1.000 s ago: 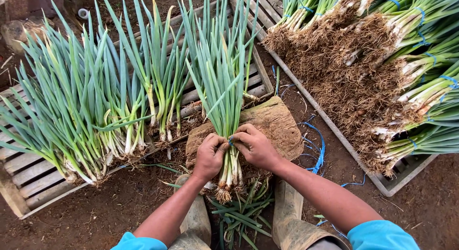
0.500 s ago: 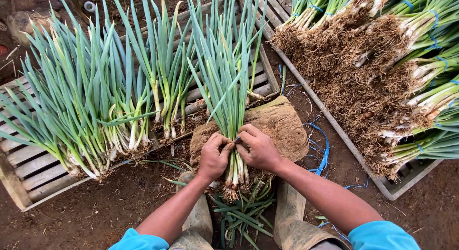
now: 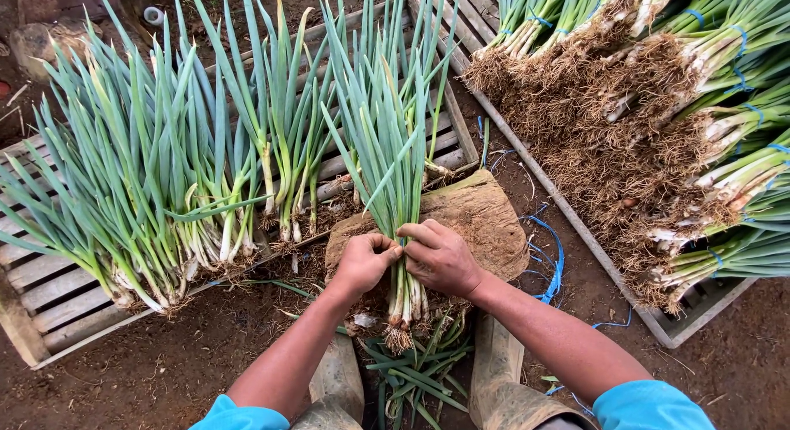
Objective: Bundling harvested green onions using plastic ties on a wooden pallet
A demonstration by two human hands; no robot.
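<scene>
Fingers (image 3: 387, 251) of both hands clamped around green onion bunch (image 3: 393, 191) at frame centre, over wooden block (image 3: 485, 220); left hand (image 3: 362, 264), right hand (image 3: 440, 257) touching.

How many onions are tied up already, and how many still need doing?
Done: the tray on the right holds many green onion bundles tied with blue bands. In hand: the left hand and right hand grip one bunch over a wooden block. Left: loose onions on the slatted tray show no bands.
</scene>
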